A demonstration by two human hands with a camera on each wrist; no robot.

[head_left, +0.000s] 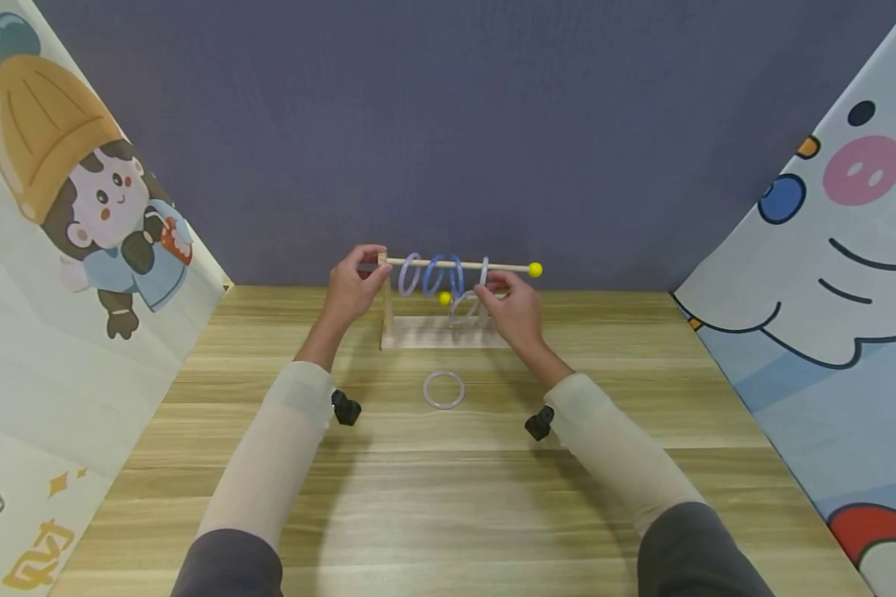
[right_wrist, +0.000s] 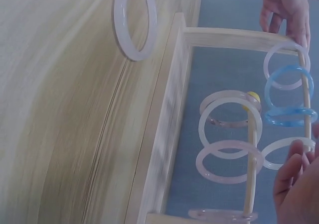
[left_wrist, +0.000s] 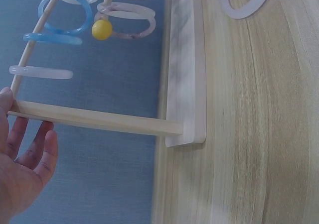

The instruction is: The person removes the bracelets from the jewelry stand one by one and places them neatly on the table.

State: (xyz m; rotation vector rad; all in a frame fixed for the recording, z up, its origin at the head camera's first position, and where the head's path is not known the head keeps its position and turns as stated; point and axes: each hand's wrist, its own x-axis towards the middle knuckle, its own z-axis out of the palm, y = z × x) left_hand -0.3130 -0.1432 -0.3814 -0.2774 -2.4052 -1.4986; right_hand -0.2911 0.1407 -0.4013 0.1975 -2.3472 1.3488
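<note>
1. Stand: one wooden stand (head_left: 418,333) on the counter (head_left: 418,497), with two dowels, each tipped by one yellow ball.
2. Upper dowel (head_left: 508,267): four rings hang on it, namely one lavender ring (left_wrist: 47,73), two blue rings (left_wrist: 52,38) and one whitish ring (head_left: 484,276).
3. Lower dowel (right_wrist: 250,194): four rings counted, namely one smoky ring (right_wrist: 203,104) nearest the ball, one white ring (right_wrist: 202,129), one pink ring (right_wrist: 227,180) and one translucent ring (right_wrist: 219,214) near the dowel's far end.
4. Counter: one pale lilac ring (right_wrist: 120,27) lies flat in front of the stand, touching nothing else.
5. Left hand (head_left: 353,288): grip clamped on the top of the left post (left_wrist: 99,118), thumb and fingers on opposite sides.
6. Right hand (head_left: 518,312): grip together on the whitish ring, pinched between thumb and fingers, the dowel passing through it.
</note>
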